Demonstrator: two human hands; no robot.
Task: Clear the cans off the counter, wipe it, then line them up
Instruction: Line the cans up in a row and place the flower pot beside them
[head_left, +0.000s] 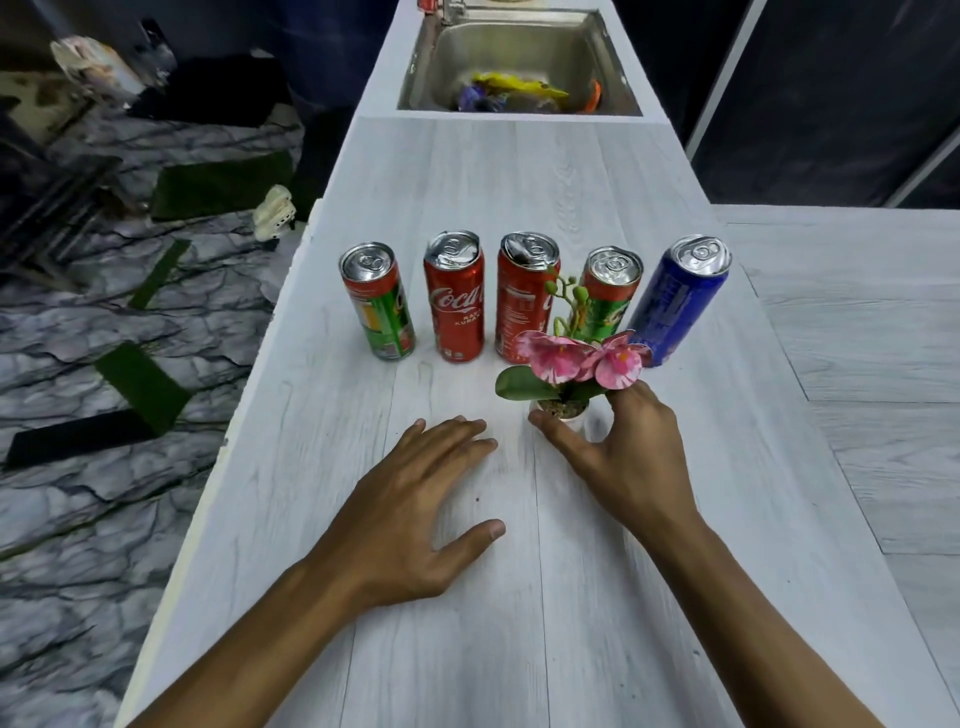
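Several cans stand upright in a row across the white wood-grain counter (467, 649): a green can (379, 304) at the left, two red Coca-Cola cans (455, 299) (522, 296), another green can (608, 296) partly behind flowers, and a blue can (678, 299) at the right. In front of them sits a small white pot with pink artificial orchids (582, 358). My right hand (618, 457) is wrapped around the pot (563, 413), thumb on its left, fingers on its right. My left hand (415, 499) lies flat on the counter with fingers spread, holding nothing.
A steel sink (441, 67) at the far end holds colourful wrappers. The counter's left edge (249, 415) drops to a marble-patterned floor with dark and green mats. A second white surface (857, 312) joins on the right.
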